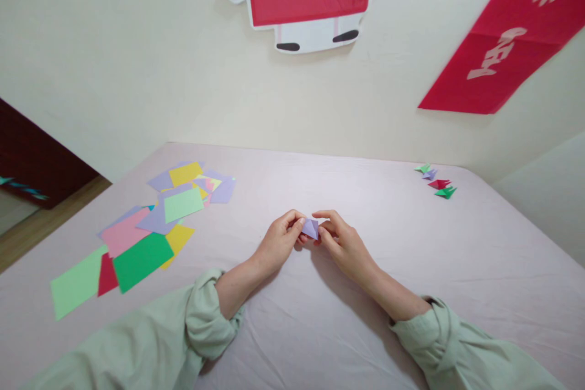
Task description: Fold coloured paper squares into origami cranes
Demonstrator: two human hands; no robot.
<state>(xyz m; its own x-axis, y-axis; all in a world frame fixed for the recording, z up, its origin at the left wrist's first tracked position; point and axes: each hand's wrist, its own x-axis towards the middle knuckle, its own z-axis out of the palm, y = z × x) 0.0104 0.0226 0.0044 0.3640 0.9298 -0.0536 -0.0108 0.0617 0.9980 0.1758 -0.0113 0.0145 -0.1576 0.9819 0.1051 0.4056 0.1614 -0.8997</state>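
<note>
A small piece of lilac origami paper [310, 229], folded into a compact shape with a pointed flap, is held up over the middle of the bed-like surface. My left hand [284, 236] pinches its left side between thumb and fingers. At its right edge, my right hand [342, 241] has the thumb and curled fingers against the paper, while the index finger arches above it. The fingers partly cover the lower edge of the folded piece.
Loose coloured paper sheets [144, 262] lie overlapping on the left of the pale sheet-covered surface [283, 329]. Several small folded paper figures [440, 184], green, lilac and red, stand in a row at the far right. A wall [183, 73] with red decorations rises behind.
</note>
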